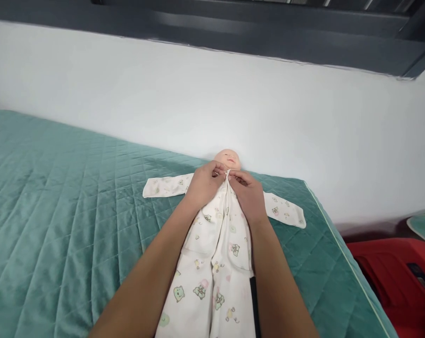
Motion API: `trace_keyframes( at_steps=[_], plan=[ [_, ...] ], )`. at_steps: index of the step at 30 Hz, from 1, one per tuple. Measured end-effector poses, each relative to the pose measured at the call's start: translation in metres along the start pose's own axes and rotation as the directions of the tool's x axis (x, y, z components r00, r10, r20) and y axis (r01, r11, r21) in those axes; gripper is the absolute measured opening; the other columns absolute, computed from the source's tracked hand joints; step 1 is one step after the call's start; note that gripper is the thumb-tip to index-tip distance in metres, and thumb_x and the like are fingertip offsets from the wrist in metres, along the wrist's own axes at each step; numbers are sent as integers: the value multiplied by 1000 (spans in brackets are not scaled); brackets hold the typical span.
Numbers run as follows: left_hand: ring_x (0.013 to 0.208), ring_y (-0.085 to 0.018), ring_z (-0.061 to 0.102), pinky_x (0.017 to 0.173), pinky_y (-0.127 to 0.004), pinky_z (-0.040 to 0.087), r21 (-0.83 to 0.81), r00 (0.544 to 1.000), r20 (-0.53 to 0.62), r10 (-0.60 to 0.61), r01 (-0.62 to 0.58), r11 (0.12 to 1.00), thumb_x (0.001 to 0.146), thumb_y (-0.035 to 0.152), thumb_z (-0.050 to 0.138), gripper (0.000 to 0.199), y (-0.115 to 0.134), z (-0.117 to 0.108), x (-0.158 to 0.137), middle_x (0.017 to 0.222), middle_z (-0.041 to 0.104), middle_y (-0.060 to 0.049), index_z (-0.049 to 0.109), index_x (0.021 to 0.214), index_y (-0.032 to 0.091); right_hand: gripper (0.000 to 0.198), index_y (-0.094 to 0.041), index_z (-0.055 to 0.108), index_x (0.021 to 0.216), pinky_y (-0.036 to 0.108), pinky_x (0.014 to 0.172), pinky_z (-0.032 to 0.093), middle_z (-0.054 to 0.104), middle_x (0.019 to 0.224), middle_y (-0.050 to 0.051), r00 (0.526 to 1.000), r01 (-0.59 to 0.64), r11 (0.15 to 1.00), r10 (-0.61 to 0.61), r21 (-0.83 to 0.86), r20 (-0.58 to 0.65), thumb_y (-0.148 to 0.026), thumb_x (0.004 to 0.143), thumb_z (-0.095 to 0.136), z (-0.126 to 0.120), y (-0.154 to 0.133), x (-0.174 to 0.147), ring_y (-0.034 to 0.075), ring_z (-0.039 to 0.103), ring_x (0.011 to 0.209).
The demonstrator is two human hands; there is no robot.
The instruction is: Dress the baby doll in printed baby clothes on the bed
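A baby doll lies on its back, its head against the wall. It wears a white long-sleeved baby shirt printed with small green bears, over matching baby trousers. Both sleeves stretch out to the sides. At the neck, my left hand pinches one edge of the shirt's collar. Close beside it, my right hand pinches the other edge, and the two front edges meet between my fingertips. Any fastener there is too small or too hidden to make out.
Under the doll is a green quilted bedspread, its piped edge running down the right. A white wall rises behind, with a dark window frame above. Beyond the bed's right edge stands a red plastic object.
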State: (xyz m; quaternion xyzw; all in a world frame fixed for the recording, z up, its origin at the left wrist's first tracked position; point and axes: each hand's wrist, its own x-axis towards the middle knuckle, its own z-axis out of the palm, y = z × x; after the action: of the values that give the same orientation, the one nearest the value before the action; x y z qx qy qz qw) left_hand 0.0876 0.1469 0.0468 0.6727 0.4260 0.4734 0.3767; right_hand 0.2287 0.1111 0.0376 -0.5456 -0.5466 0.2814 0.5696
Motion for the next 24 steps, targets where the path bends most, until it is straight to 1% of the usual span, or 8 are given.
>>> trace_keyframes(
  at_steps=[2,5,8,11,15,17,21,24],
  plan=[
    [84,-14,65,83,-27,47,-50,1000,28,-13,14,999,80,15,60,15,-4,-2,1,90,71,-2,64,94,18,25,-20,74,90,33,83,48,70,96,4,999,-25,998,26,-53,21,-40,76,68,-1,-3,0,17,58,81],
    [82,-15,66,81,-28,47,-91,995,75,-60,66,994,82,18,60,18,-5,-5,0,86,71,-1,61,100,19,23,-21,71,86,30,74,45,63,81,0,996,-64,989,72,-134,58,-40,75,68,-4,-6,0,15,51,71],
    [78,-15,65,75,-27,45,-67,989,92,-112,118,991,83,24,62,24,0,-5,-1,82,70,0,60,107,20,22,-21,69,85,28,66,40,55,71,-3,989,-92,980,111,-178,102,-40,75,68,-6,-7,1,13,45,65],
    [78,-15,65,73,-27,44,-17,987,83,-137,139,990,80,25,65,31,3,-4,-1,81,69,2,60,111,21,22,-21,68,85,27,63,38,55,71,-3,984,-102,981,123,-165,127,-41,76,66,-7,-7,1,13,44,64],
    [79,-14,64,77,-27,45,10,994,51,-101,101,995,79,16,61,29,3,-2,-1,80,68,2,63,108,21,21,-20,67,80,28,66,38,58,69,-2,988,-89,987,104,-131,113,-41,77,64,-5,-9,0,14,47,65],
    [77,-14,63,76,-27,45,19,996,45,-81,80,997,79,14,60,30,4,-3,-2,80,68,2,64,108,21,21,-20,66,78,29,68,40,60,70,-1,989,-82,989,96,-125,110,-40,78,62,-5,-8,1,15,49,67],
    [73,-14,63,72,-27,46,51,995,53,-87,84,995,80,16,61,21,6,-3,-5,77,68,1,67,100,20,20,-19,65,76,30,72,41,64,74,0,986,-108,990,119,-90,116,-39,77,61,-5,-6,4,16,54,71],
    [77,-15,64,76,-28,47,94,993,60,-99,93,991,79,15,62,17,7,-2,-5,81,70,0,70,92,20,20,-19,65,74,31,72,41,64,75,0,983,-143,986,151,-80,101,-38,76,61,-5,-5,7,16,54,71]
  ],
)
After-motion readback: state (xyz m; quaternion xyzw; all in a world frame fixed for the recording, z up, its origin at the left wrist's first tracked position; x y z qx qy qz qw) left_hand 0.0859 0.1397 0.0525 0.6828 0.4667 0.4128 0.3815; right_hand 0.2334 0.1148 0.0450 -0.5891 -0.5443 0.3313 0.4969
